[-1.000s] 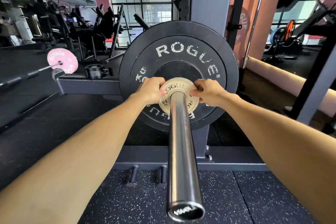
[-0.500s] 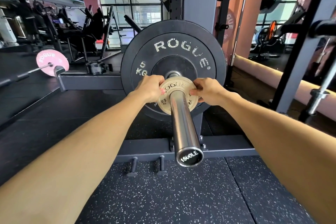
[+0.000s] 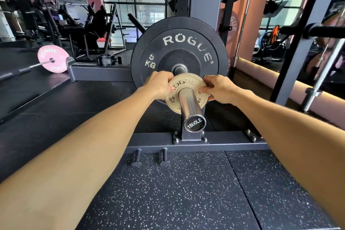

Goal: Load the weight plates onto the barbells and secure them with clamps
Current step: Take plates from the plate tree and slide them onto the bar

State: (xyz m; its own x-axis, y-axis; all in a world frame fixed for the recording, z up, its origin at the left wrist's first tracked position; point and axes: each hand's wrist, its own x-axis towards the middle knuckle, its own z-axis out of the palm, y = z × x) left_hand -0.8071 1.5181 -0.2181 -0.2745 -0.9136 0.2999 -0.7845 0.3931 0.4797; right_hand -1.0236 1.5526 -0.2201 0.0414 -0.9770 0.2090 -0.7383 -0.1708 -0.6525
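Chrome barbell sleeve (image 3: 190, 105), end cap near, carrying small tan plate (image 3: 186, 95) with a gap to the far black 5 KG plate (image 3: 179, 58). Left hand (image 3: 160, 85) and right hand (image 3: 219, 89) grip clamped on tan plate's rim. Pink plate (image 3: 53, 58) far left.

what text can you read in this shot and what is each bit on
"ROGUE" and "5 KG": big black rubber plate.
"ROGUE" and "0.5 KG": small tan metal plate; its lower text is unreadable.
"1500LE": chrome barbell sleeve end cap.
"ROGUE": pink plate at far left.
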